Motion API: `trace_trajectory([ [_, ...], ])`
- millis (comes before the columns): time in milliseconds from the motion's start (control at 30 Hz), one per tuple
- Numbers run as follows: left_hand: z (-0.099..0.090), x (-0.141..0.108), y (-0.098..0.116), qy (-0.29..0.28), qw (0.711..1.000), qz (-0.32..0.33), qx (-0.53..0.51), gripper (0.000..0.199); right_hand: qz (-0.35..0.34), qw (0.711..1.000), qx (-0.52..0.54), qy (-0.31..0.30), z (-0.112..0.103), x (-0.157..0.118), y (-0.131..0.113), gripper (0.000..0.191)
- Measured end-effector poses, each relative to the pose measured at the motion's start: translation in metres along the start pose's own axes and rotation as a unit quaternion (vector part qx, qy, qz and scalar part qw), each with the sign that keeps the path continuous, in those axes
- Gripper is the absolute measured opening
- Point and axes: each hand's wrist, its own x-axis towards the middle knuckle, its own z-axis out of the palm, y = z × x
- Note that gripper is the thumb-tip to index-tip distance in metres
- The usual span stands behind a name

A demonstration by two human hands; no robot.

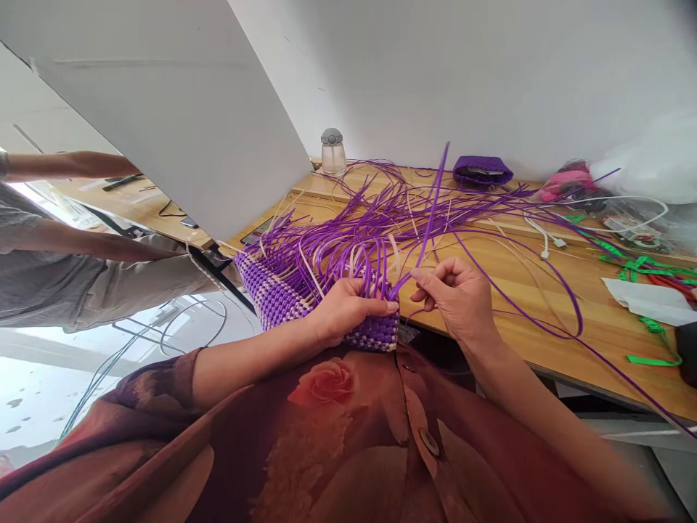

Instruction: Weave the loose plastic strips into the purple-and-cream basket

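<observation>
Many strips [403, 226] on wood tbl [512, 287], wht wall [490, 73] behind; L fingers [375, 306] grip bskt [277, 294], R fingers [430, 281] pinch 1 purple strip [434, 207].

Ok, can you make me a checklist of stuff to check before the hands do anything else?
1. Left hand holding the woven piece: ok, it grips the edge near the corner.
2. Right hand has a purple strip: ok, pinched at the fingertips.
3. Loose strands untangled: not ok, many cross each other over the table.
4. Bottle out of the way: ok, upright behind the strands.
5. Weave tight under the left hand: cannot tell, it's covered.
</observation>
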Motion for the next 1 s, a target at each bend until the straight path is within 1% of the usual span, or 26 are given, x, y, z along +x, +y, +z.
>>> trace_trajectory([
  [67,0.000,0.000,0.000,0.000,1.000,-0.005,-0.007,0.028,-0.083,0.996,-0.008,0.018,0.000,-0.005,0.000,0.028],
  [133,0.000,0.001,0.000,-0.004,1.000,-0.003,-0.007,0.028,-0.189,0.979,-0.081,0.018,-0.001,-0.008,0.000,0.015],
  [167,0.000,0.001,0.000,-0.004,1.000,0.001,-0.004,0.028,-0.247,0.960,-0.134,0.011,-0.002,-0.010,0.000,0.012],
  [200,0.000,0.001,0.000,-0.005,1.000,0.006,-0.002,0.028,-0.304,0.934,-0.186,0.004,-0.003,-0.010,-0.002,0.015],
  [267,-0.001,0.002,0.000,-0.009,1.000,0.012,0.002,0.029,-0.406,0.875,-0.264,-0.002,-0.004,-0.010,-0.005,0.022],
  [300,-0.002,0.002,0.000,-0.010,1.000,0.012,0.002,0.029,-0.446,0.848,-0.285,-0.002,-0.005,-0.009,-0.007,0.025],
  [333,-0.002,0.002,0.000,-0.011,1.000,0.013,0.003,0.029,-0.474,0.828,-0.301,-0.004,-0.006,-0.007,-0.009,0.028],
  [367,-0.002,0.002,0.000,-0.011,1.000,0.013,0.003,0.029,-0.489,0.813,-0.316,-0.005,-0.006,-0.005,-0.010,0.029],
  [400,-0.002,0.002,0.000,-0.011,1.000,0.014,0.003,0.029,-0.492,0.805,-0.331,-0.007,-0.005,-0.002,-0.011,0.029],
  [433,-0.002,0.001,0.000,-0.013,1.000,0.016,0.004,0.030,-0.485,0.804,-0.345,-0.010,-0.004,0.001,-0.010,0.026],
  [500,-0.002,0.001,0.001,-0.019,1.000,0.015,0.003,0.031,-0.453,0.815,-0.359,-0.023,0.000,0.007,-0.007,0.019],
  [633,-0.001,-0.001,0.002,-0.034,0.999,0.005,0.001,0.034,-0.361,0.863,-0.348,-0.065,0.007,0.014,0.000,0.017],
  [700,-0.001,-0.001,0.002,-0.032,0.999,0.006,0.006,0.035,-0.335,0.877,-0.339,-0.058,0.008,0.013,0.002,0.016],
  [800,-0.001,-0.001,0.001,-0.028,0.999,0.009,0.013,0.035,-0.320,0.892,-0.317,-0.039,0.007,0.008,0.001,0.012],
  [867,-0.001,-0.001,0.001,-0.032,0.999,0.008,0.009,0.036,-0.313,0.901,-0.298,-0.049,0.008,0.004,0.000,0.010],
  [933,-0.001,-0.001,0.001,-0.034,0.999,0.005,0.004,0.037,-0.330,0.898,-0.286,-0.060,0.008,0.003,0.000,0.019],
  [1000,-0.001,-0.001,0.001,-0.035,0.999,0.003,0.003,0.037,-0.358,0.891,-0.273,-0.055,0.010,0.003,0.002,0.029],
])
